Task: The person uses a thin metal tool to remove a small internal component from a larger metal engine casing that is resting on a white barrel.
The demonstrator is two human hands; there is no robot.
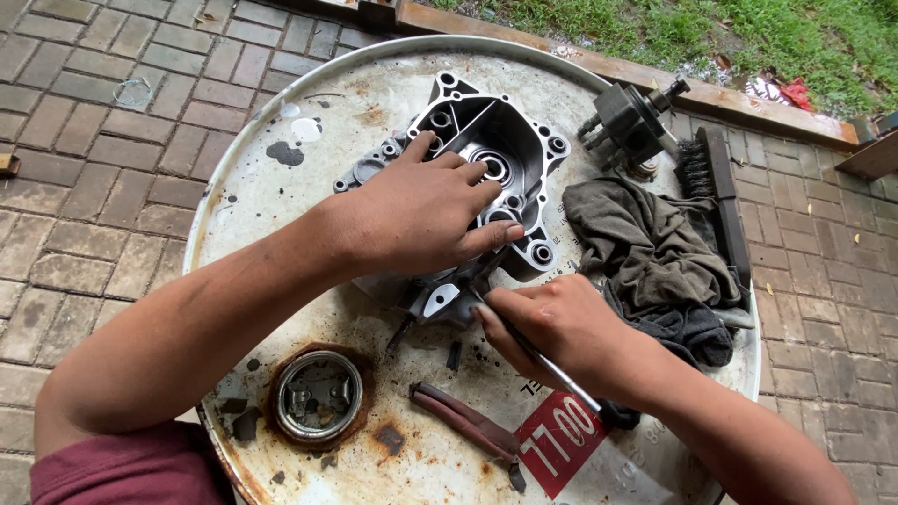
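Note:
A grey metal engine case half (505, 140) lies on the round top of a rusty white steel drum (271, 215). My left hand (416, 215) rests flat on the case, fingers spread over its middle and pressing it down. My right hand (557, 327) grips a slim metal tool with a dark handle (571, 383). The tool's tip points at the case's near edge, just under my left fingers. The lower part of the case is hidden by both hands.
A dark grey rag (655, 252) and a black wire brush (716, 187) lie on the drum's right side, with a black engine part (629, 117) behind them. Red-handled pliers (463, 421) and the drum's bung hole (316, 395) sit near me. Brick paving surrounds the drum; grass lies beyond.

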